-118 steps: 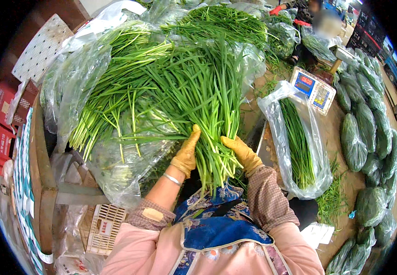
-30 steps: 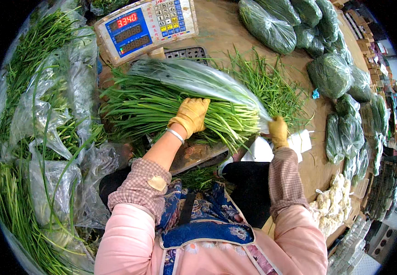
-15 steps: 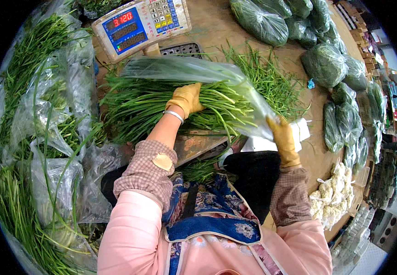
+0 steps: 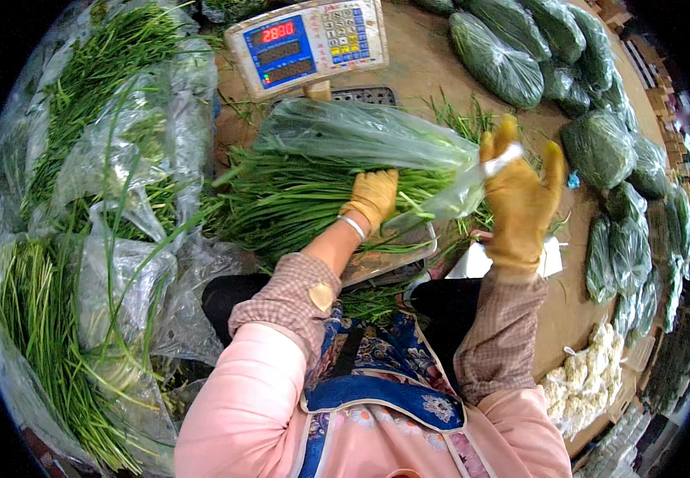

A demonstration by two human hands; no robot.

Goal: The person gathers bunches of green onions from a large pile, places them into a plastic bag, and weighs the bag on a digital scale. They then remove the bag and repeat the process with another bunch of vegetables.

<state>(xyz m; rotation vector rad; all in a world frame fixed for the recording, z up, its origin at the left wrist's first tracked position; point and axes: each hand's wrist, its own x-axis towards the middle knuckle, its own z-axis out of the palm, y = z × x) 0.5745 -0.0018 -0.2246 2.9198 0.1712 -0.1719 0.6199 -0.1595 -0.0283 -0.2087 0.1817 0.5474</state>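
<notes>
Where brown floor (image 4: 425, 48) spreads beneath everything, a long heap of greens (image 4: 30, 319) fills the left side from near to far, with clear plastic (image 4: 126, 255) over parts of it. Filled bags (image 4: 496, 72) of greens line the right side, the plumpest lying at the far end.

Between them lies the bundle (image 4: 297, 195), its green tips to the left and its paler ends to the right. It rests over the tray (image 4: 397, 255) of the scale (image 4: 309, 48), whose panel stands just beyond it, red digits lit. A thin bag (image 4: 361, 131) covers the bundle's far side and reaches round part of its right end.

Pale lumps (image 4: 584, 374) in clear wrapping sit at the near right. Cut stalks (image 4: 460, 119) are strewn beyond the bundle's right end.

Both hands wear yellow gloves. The right hand (image 4: 520, 203) is raised beside the bag's right end, thumb well apart from the fingers; a blurred white strip (image 4: 503, 162) crosses them, and I cannot tell whether its grip holds it. The left hand (image 4: 374, 195) has its grip curled tight on the bundle's stems.

White paper (image 4: 472, 259) lies just left of the right wrist. A pale band (image 4: 352, 229) circles the left wrist, and a blue scrap (image 4: 574, 178) lies right of the right hand.
</notes>
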